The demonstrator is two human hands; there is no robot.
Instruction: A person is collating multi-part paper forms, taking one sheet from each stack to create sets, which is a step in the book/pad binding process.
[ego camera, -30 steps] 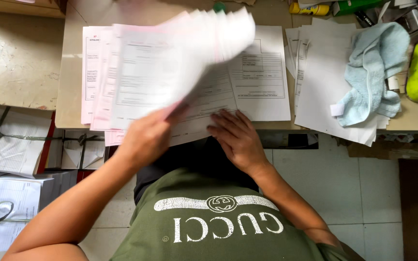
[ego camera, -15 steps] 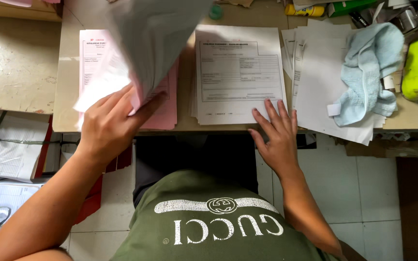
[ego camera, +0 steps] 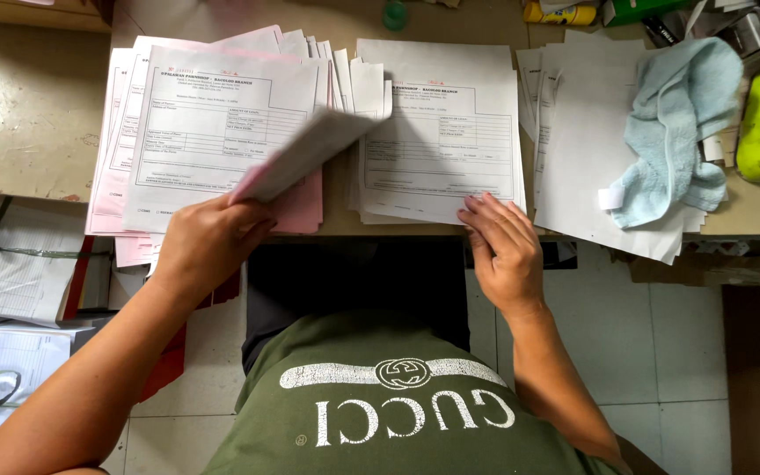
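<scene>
Since half a second ago, the raised sheets have dropped from the upper left and now hang low as a fanned sheaf [ego camera: 305, 154] between the two stacks. The left hand [ego camera: 208, 242] pinches that sheaf at its lower corner, fingers closed around white and pink leaves, probably to keep the pages separated while they turn. Beneath it, the left stack of forms [ego camera: 204, 132] lies along the bench's front edge, its top white form now uncovered. The right hand [ego camera: 503, 251] has slid to the right stack's [ego camera: 446, 141] lower right corner, fingers spread flat, seemingly steadying it. A pale blue cloth [ego camera: 675, 127] rests on loose papers [ego camera: 582, 167] toward the bench's right end.
</scene>
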